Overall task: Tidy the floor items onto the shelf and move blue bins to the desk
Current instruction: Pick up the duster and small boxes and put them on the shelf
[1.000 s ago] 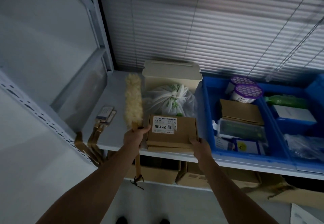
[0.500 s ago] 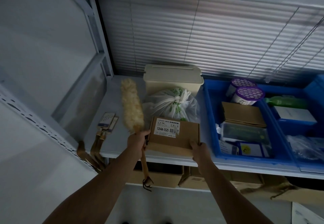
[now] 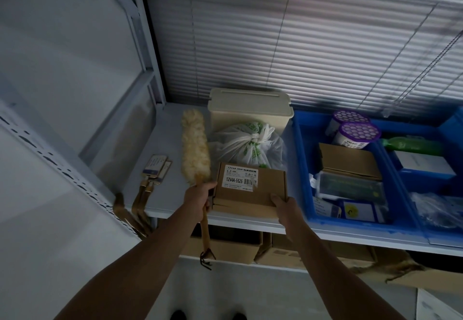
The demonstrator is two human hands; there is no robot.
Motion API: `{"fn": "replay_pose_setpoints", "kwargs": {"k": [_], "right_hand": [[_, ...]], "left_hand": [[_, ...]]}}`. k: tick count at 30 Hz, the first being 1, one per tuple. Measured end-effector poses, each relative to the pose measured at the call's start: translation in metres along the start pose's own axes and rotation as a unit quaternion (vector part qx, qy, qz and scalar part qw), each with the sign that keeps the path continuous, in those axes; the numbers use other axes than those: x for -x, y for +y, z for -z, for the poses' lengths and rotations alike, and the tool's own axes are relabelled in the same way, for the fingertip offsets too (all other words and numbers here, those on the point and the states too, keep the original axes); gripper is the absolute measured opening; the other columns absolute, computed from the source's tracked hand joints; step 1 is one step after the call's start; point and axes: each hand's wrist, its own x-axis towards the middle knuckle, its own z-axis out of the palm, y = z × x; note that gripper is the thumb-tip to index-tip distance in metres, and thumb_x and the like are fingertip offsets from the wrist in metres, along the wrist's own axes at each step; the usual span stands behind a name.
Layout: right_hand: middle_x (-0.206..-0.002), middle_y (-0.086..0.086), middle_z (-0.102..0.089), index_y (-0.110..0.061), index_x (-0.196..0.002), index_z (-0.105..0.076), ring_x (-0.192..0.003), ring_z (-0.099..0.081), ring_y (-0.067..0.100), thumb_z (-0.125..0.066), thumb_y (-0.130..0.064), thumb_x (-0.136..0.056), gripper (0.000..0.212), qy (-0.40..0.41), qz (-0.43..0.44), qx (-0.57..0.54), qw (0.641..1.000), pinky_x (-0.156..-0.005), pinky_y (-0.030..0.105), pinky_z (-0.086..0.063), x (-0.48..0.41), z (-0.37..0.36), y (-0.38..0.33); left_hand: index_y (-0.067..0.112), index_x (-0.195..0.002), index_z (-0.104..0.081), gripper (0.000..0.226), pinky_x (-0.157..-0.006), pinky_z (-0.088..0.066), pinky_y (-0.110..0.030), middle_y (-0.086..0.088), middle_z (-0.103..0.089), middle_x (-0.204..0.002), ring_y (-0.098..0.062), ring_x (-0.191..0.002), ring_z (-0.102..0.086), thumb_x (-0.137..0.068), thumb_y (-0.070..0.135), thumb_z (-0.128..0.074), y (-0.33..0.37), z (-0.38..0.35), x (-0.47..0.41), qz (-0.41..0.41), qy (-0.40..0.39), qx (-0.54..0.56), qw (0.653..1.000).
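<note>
Now, your left hand is curled round the wooden handle of the fluffy cream feather duster, knuckles touching the left end of the flat brown cardboard box with the white label. Your right hand pinches the box's near right corner, thumb on top. Box is at the front edge of the grey metal shelf, just left of the blue plastic bin and in front of the tied white plastic bag; can't tell if it's fully set down. Duster head lies over the shelf left of the box, handle overhanging the front edge. Box looks stiff, light, not slippery: take the short ends. Duster head is soft, so grip the handle only.
</note>
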Motion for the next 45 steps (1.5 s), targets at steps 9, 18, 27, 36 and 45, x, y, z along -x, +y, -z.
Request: {"fn": "replay_pose_setpoints", "kwargs": {"k": [9,18,27,36,45], "right_hand": [[-0.127,0.001,-0.052,-0.017,-0.131,-0.05,-0.118,-0.05,0.02,-0.062,-0.033,-0.092,0.044,0.135,0.177,0.151,0.963,-0.098,0.04,-0.046,0.064,0.019,-0.007],[-0.088,-0.003,-0.069,-0.023,-0.11,-0.058,-0.078,-0.065,0.01,-0.058,-0.062,-0.08,0.05,-0.282,0.195,0.197,0.918,-0.066,0.03,-0.046,0.123,-0.094,-0.068],[-0.077,0.003,-0.059,-0.015,-0.09,-0.053,-0.064,-0.055,0.015,-0.046,-0.028,-0.098,0.017,-0.197,0.148,0.176,0.953,-0.058,0.032,-0.044,0.082,-0.174,-0.105],[-0.119,0.002,-0.055,-0.023,-0.116,-0.058,-0.106,-0.055,0.018,-0.062,-0.034,-0.088,0.03,0.207,0.322,0.253,0.889,-0.086,0.038,-0.055,0.052,-0.086,-0.078],[-0.157,0.008,-0.017,-0.038,-0.143,-0.033,-0.147,-0.014,0.038,-0.051,-0.067,-0.085,0.068,0.198,0.213,0.378,0.879,-0.118,0.065,-0.01,0.017,-0.066,-0.032]], "left_hand": [[0.008,-0.087,-0.064,0.014,-0.047,-0.034,-0.026,-0.008,-0.071,-0.087,-0.014,-0.049,-0.041,-0.088,0.021,-0.061,0.015,0.021,-0.002,-0.029,0.059,0.046,0.997],[0.008,-0.088,-0.055,0.014,-0.052,-0.039,-0.03,-0.007,-0.056,-0.068,-0.015,-0.053,-0.046,-0.098,0.014,-0.048,0.064,0.035,-0.005,-0.019,-0.049,0.093,0.994],[0.01,-0.107,-0.068,0.018,-0.072,-0.044,-0.031,-0.008,-0.071,-0.105,-0.02,-0.092,-0.063,-0.09,0.013,-0.062,0.089,0.075,-0.045,-0.061,-0.086,-0.178,0.978],[0.01,-0.085,-0.068,0.016,-0.069,-0.05,-0.031,-0.017,-0.071,-0.102,-0.028,-0.085,-0.064,-0.092,0.017,-0.054,0.088,0.056,-0.105,-0.161,-0.055,-0.367,0.914],[0.02,-0.115,-0.059,0.035,-0.082,-0.052,-0.035,-0.009,-0.059,-0.102,-0.027,-0.095,-0.06,-0.08,0.02,-0.064,0.035,0.057,-0.1,-0.269,0.012,-0.452,0.851]]}}
